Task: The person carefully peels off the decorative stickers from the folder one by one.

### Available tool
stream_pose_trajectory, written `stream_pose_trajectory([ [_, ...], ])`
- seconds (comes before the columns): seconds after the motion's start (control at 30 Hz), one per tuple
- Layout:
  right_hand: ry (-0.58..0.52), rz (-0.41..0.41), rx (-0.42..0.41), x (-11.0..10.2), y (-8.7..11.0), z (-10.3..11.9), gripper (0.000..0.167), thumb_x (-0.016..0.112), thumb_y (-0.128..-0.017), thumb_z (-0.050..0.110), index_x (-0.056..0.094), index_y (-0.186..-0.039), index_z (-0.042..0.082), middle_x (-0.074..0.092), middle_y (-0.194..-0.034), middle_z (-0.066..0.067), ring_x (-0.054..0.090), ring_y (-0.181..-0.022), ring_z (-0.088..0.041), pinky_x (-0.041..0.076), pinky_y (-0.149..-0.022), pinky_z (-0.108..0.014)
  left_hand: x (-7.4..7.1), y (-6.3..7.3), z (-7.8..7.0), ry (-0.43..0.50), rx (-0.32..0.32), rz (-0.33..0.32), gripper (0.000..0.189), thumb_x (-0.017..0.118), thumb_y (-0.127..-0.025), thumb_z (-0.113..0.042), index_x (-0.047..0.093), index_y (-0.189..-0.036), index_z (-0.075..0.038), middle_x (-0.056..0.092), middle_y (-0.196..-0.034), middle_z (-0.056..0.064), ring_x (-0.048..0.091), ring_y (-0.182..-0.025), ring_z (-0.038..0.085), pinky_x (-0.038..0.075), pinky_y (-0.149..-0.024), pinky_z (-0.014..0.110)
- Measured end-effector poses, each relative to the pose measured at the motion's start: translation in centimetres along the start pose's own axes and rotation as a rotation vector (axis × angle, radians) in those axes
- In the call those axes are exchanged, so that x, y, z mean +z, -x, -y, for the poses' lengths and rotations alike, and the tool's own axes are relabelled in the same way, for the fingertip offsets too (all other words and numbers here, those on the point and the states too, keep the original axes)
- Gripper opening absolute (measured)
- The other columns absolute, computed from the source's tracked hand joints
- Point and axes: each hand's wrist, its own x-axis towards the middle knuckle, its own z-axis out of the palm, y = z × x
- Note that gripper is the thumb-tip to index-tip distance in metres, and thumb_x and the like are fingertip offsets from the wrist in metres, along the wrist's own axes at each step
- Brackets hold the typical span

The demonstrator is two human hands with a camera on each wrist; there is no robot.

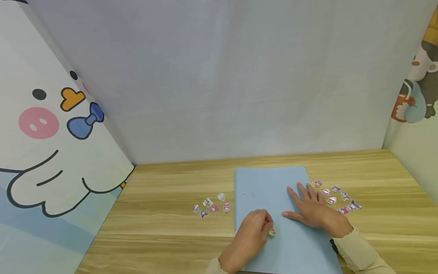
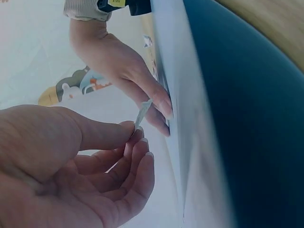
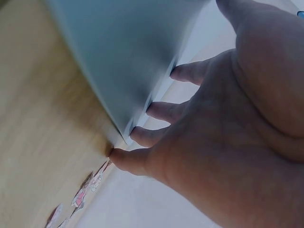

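A light blue folder [image 1: 267, 182] lies on the wooden table. Over its lower left part, my left hand [image 1: 249, 234] pinches a small yellowish sticker [image 1: 272, 231] between thumb and index finger. Seen edge-on in the left wrist view, the sticker [image 2: 143, 113] looks pale and stands above the folder's surface. My right hand [image 1: 309, 209] rests with spread, straight fingers on the folder's right side. In the right wrist view, fingertips [image 3: 156, 111] touch the cover near its edge, and the little finger reaches the table beside it.
Several loose stickers [image 1: 213, 208] lie on the table left of the folder. More stickers [image 1: 331, 200] are scattered to its right, close to my right hand. A pale cloth wall [image 1: 222, 83] rises behind the table, with a cartoon-printed panel [image 1: 37, 160] at the left.
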Motion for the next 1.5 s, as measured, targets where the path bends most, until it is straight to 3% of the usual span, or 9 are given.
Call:
stream_pose_trajectory([
  [0.27, -0.002, 0.004, 0.008, 0.1, -0.1, -0.2, 0.087, 0.064, -0.099, 0.049, 0.031, -0.155, -0.008, 0.015, -0.158, -0.043, 0.007, -0.143, -0.067, 0.008, -0.106, -0.083, -0.8, 0.3, 0.8, 0.066, -0.072, 0.026, 0.006, 0.068, -0.097, -0.002, 0.067, -0.093, -0.006, 0.058, -0.083, -0.004, 0.050, -0.076, 0.000, 0.046, -0.068, 0.014],
  [0.53, -0.023, 0.010, 0.008, 0.3, -0.2, -0.3, 0.088, 0.064, -0.099, 0.050, 0.030, -0.156, -0.007, 0.013, -0.159, -0.042, 0.004, -0.144, -0.067, 0.005, -0.106, -0.083, -1.6, 0.7, 1.6, 0.087, -0.109, -0.003, 0.008, 0.065, -0.096, 0.006, 0.067, -0.097, -0.002, 0.059, -0.088, 0.002, 0.054, -0.080, 0.006, 0.050, -0.071, 0.017],
  [0.83, -0.053, 0.030, 0.004, 0.0, -0.1, -0.3, 0.088, 0.063, -0.099, 0.050, 0.028, -0.157, -0.007, 0.010, -0.160, -0.042, 0.001, -0.144, -0.067, 0.002, -0.106, -0.083, -2.4, 1.4, 2.8, 0.073, -0.091, -0.077, 0.011, 0.063, -0.094, 0.010, 0.067, -0.097, 0.000, 0.058, -0.089, 0.005, 0.054, -0.080, 0.010, 0.051, -0.071, 0.021],
  [1.5, -0.055, 0.031, 0.003, 0.1, -0.1, -0.4, 0.089, 0.063, -0.099, 0.051, 0.028, -0.157, -0.006, 0.010, -0.160, -0.042, 0.000, -0.144, -0.066, 0.002, -0.107, -0.082, -3.9, 2.7, 5.3, 0.008, -0.141, -0.160, 0.019, 0.064, -0.088, 0.015, 0.072, -0.098, 0.001, 0.058, -0.103, 0.013, 0.062, -0.088, 0.023, 0.057, -0.075, 0.028],
])
